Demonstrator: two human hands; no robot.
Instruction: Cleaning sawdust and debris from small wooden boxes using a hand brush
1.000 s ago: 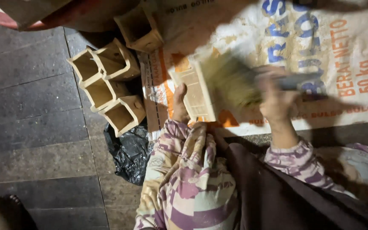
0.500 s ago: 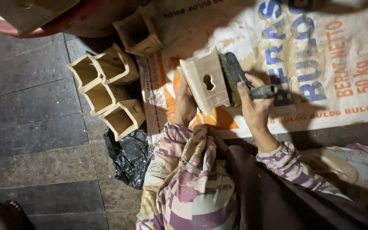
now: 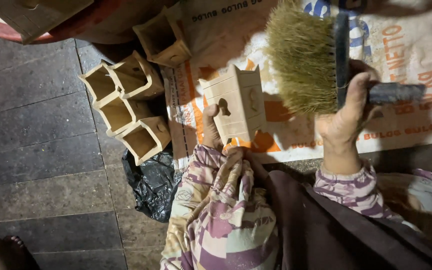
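Nearest the camera, a small pale wooden box point(image 3: 236, 102) with a keyhole-shaped cutout was held upright over the printed sack point(image 3: 411, 60), the left hand point(image 3: 211, 127) with its grip clamped on the lower end. Just beside it, the right hand point(image 3: 348, 112) was closed around the dark handle of a stiff bristle brush point(image 3: 303, 57), the bristles turned toward the box and not clearly touching it. Farther off, open wooden boxes point(image 3: 126, 107) were piled on the dark plank floor point(image 3: 31, 150). With only one end held, the box could probably be knocked askew by a hard stroke.
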